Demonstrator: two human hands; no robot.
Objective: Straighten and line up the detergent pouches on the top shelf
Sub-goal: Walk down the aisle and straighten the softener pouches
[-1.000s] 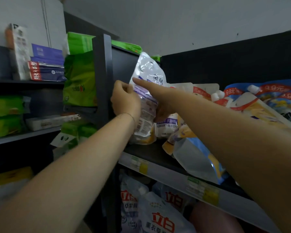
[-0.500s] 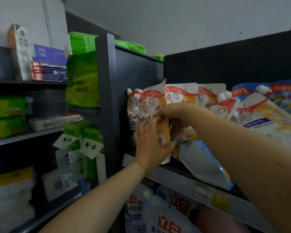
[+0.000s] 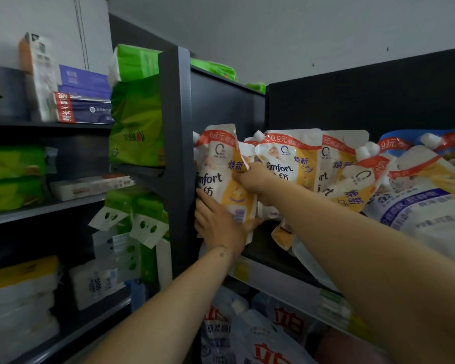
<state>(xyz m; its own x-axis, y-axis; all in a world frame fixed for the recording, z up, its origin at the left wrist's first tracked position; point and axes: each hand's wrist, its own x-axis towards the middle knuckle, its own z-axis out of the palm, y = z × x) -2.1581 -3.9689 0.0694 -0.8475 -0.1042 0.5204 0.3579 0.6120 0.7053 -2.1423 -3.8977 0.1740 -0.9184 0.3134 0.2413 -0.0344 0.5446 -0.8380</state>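
A white and yellow Comfort pouch (image 3: 218,174) with a red price band stands upright at the left end of the top shelf (image 3: 271,256), against the dark shelf post (image 3: 177,153). My left hand (image 3: 220,227) grips its lower part from the front. My right hand (image 3: 252,181) grips its right edge at mid height. Behind and to the right stand more Comfort pouches (image 3: 292,158), some leaning. A larger white and blue pouch (image 3: 426,208) lies tilted at the far right.
Green tissue packs (image 3: 135,122) and boxes fill the neighbouring shelves on the left. A pouch (image 3: 307,261) hangs over the top shelf's front edge under my right arm. Red-lettered pouches (image 3: 260,337) stand on the shelf below. Price labels run along the shelf edge.
The pouch that I held has been moved left and stood upright against the post. Both hands followed it left, and my left hand slid down to its lower part.
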